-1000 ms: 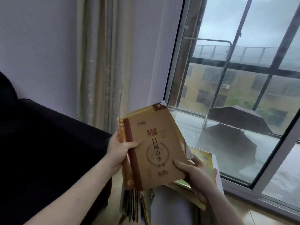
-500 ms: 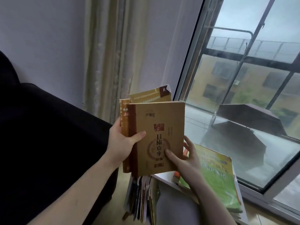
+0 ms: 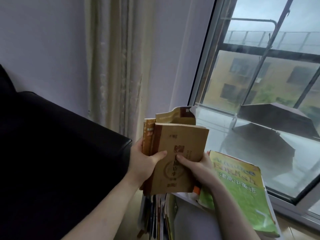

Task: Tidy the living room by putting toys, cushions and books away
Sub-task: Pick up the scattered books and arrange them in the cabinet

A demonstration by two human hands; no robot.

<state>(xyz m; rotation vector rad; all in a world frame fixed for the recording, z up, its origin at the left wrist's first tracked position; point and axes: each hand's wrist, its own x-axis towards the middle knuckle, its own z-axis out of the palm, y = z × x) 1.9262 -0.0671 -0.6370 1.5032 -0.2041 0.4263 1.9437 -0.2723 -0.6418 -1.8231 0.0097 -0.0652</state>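
Tan paperbacks, a small bundle of them (image 3: 180,153), are held upright in both hands, pretty much dead centre of the view. Left hand (image 3: 144,161) grips the spine side, thumb across the front cover and fingers wrapped round the back. Right hand (image 3: 195,166) pinches the lower right part of the bundle, thumb pressed on the front cover and fingers tucked behind. At least three books in that bundle, and the rearmost one has a curled top corner poking above the others.

Just right of the bundle and a bit lower, a green textbook (image 3: 242,196) lies flat on top of a stack. Directly below the bundle, a row of thin books (image 3: 156,217) stands on edge. Left of the bundle sits a black sofa (image 3: 60,153). Behind it hangs a cream curtain (image 3: 114,66), and up to the right is a big window (image 3: 259,84) with a yellowish building outside.
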